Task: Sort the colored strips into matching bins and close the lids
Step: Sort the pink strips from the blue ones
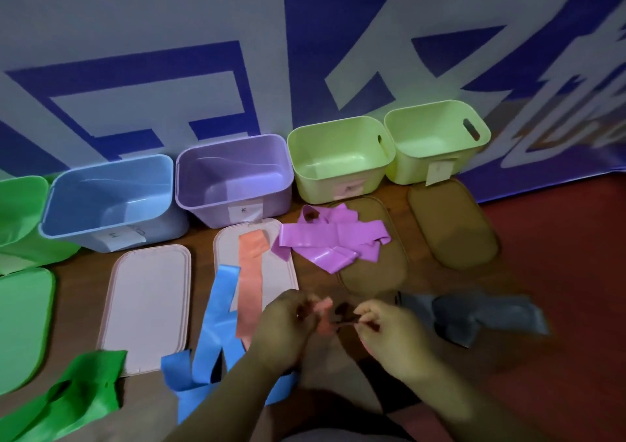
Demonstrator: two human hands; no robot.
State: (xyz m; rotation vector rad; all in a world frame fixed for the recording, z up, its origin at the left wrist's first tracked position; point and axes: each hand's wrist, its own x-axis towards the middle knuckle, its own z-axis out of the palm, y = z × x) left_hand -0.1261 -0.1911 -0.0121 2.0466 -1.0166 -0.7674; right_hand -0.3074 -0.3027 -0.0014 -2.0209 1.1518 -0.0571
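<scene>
1. Fingers [299, 302] of the left hand [284, 329] curl tight on the near end of the salmon strip [250, 282]. The right hand [393, 333] has its fingers [367, 311] pinched together, apparently on that same end, though blur hides the contact.
2. From the hands, low in the centre, the strip runs up-frame across a pale lid [281, 265].
3. Around it lie a blue strip [210, 340] to the left, pink strips [325, 241] above right, a grey strip [491, 316] to the right and a green strip [67, 404] at lower left.
4. Across mid-frame stand the green bin [20, 211], blue bin [111, 201], purple bin [237, 177] and two light-green bins [338, 160]. All are open, and the interiors in view hold nothing.
5. Sorting looks barely begun: every strip still needs binning, and every lid lies flat on the surface [81, 272].
</scene>
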